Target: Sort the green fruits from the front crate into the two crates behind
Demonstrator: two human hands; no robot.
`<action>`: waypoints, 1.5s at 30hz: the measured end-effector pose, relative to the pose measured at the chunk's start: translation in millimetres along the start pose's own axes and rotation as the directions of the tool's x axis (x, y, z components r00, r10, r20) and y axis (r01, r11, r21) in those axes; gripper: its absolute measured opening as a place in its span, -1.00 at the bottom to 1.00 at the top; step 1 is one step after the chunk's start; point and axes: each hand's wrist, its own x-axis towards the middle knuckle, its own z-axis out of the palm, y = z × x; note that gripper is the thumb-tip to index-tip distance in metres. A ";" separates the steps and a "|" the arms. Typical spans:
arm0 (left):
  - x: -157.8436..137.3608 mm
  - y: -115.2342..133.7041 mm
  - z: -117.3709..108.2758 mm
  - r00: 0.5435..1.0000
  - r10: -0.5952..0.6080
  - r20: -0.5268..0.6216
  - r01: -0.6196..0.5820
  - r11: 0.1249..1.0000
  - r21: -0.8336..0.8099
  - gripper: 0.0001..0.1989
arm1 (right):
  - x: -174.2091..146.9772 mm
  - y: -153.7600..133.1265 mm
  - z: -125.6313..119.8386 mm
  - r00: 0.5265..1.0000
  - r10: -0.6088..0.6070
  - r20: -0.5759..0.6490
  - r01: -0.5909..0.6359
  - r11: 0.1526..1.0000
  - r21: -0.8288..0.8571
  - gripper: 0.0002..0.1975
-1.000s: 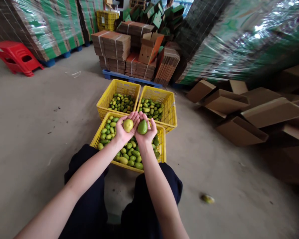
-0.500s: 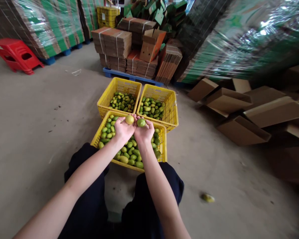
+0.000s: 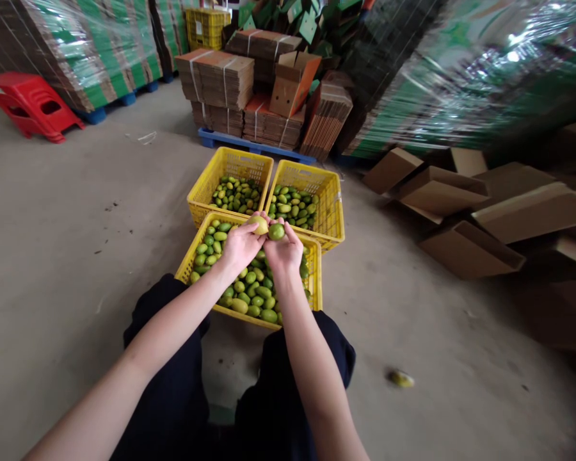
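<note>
Over the near yellow crate, my left hand is closed around a yellow lemon. Beside it, my right hand holds a green lemon, palm turned up and fingers curled about the fruit. The two hands are side by side with their fingertips close together, and the two fruits nearly touch. Below them, many green and yellowish lemons fill the near crate; my hands and forearms cover part of it.
Two more yellow crates, a left one and a right one, hold smaller lemons. Behind stand bundled flat cartons on a blue pallet. Open cartons lie right, a red stool left, one fruit on the floor.
The left hand has shifted slightly up and right with the yellow lemon, which is now turned so its pointed end faces right. The right hand moved slightly right and up with the green one.
</note>
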 end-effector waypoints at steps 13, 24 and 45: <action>-15.4 23.3 -15.6 0.589 0.324 0.741 -0.778 -0.024 0.628 -0.45 | -26.0 -46.3 2.4 0.760 -0.332 0.558 0.628 0.157 -0.762 -0.60; -23.3 27.1 -16.8 0.687 0.292 0.666 -0.720 0.144 0.679 -0.68 | -33.5 -46.6 6.1 0.740 -0.383 0.552 0.647 0.184 -0.740 -0.70; -9.2 31.6 -0.5 0.996 -0.087 0.007 0.083 0.975 0.205 -0.89 | -22.3 -47.3 14.8 0.976 0.201 -0.085 -0.217 0.940 -0.264 -0.78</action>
